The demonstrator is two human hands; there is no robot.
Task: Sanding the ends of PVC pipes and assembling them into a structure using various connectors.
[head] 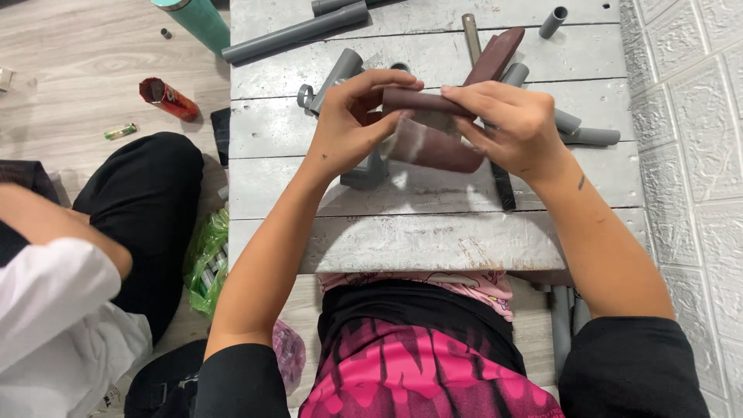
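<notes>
My left hand (352, 116) and my right hand (515, 124) both grip a curled sheet of reddish-brown sandpaper (433, 143) above a low grey plank table (402, 240). The sheet is rolled around something between my fingers; what it wraps is hidden. Grey plastic pipe pieces (340, 73) lie on the table just behind my hands. A second strip of brown sandpaper (495, 54) rests on the planks beyond my right hand, beside a thin metal file (470, 35).
A long grey pipe (298, 32) and a short pipe stub (552, 22) lie at the table's far end. Another person's arm in a white sleeve (54, 294) sits at left. On the wood floor are a teal bottle (197, 19), a red can (166, 98), a green bag (207, 263). White brick wall at right.
</notes>
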